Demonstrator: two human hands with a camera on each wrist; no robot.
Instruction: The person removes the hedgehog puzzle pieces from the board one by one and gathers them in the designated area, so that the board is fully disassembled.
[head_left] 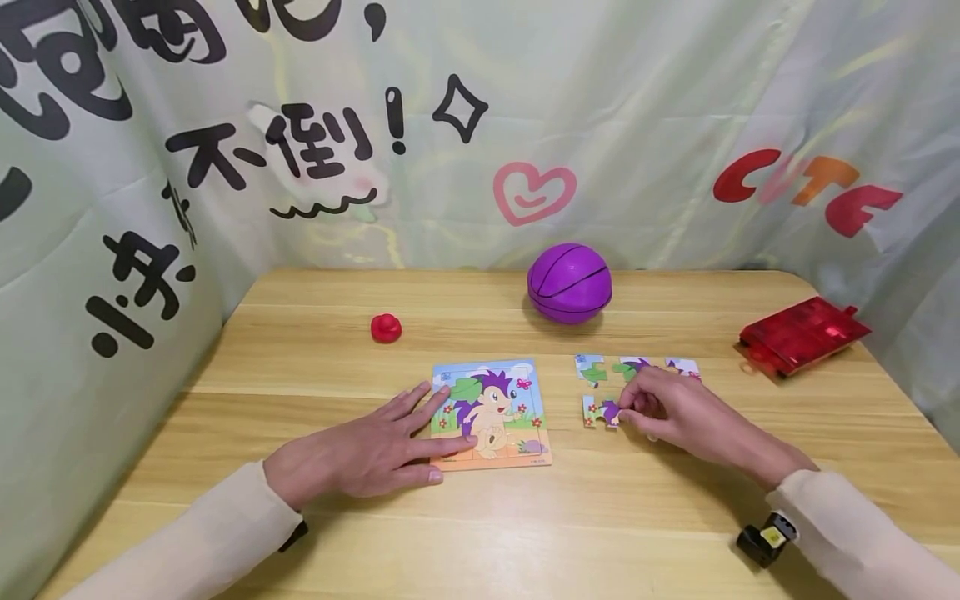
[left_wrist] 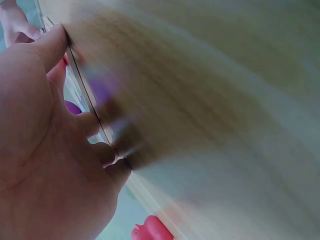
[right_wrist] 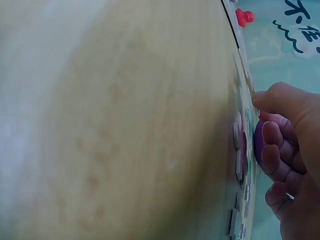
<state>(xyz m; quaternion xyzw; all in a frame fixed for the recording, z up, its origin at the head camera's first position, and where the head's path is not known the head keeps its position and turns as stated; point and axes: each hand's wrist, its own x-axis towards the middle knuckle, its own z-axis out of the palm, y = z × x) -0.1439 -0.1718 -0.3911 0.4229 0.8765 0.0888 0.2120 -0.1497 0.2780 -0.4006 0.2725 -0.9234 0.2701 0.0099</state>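
Observation:
A hedgehog puzzle board [head_left: 502, 408] lies flat on the wooden table [head_left: 480, 517]. My left hand [head_left: 442, 433] rests on its left part with straight, spread fingers; the left wrist view shows the palm [left_wrist: 45, 150] against the board's edge. To the right lie several loose puzzle pieces [head_left: 636, 365]. My right hand [head_left: 628, 414] has curled fingers and pinches the nearest piece [head_left: 600, 411], which still lies on the table. The right wrist view shows those curled fingers [right_wrist: 272, 145] against the piece [right_wrist: 239, 150].
A purple ball [head_left: 570, 282] sits behind the pieces at the back. A small red object [head_left: 386, 327] lies behind the board on the left. A red translucent box [head_left: 802, 333] rests near the right edge. A printed curtain [head_left: 112, 250] closes off the back and sides.

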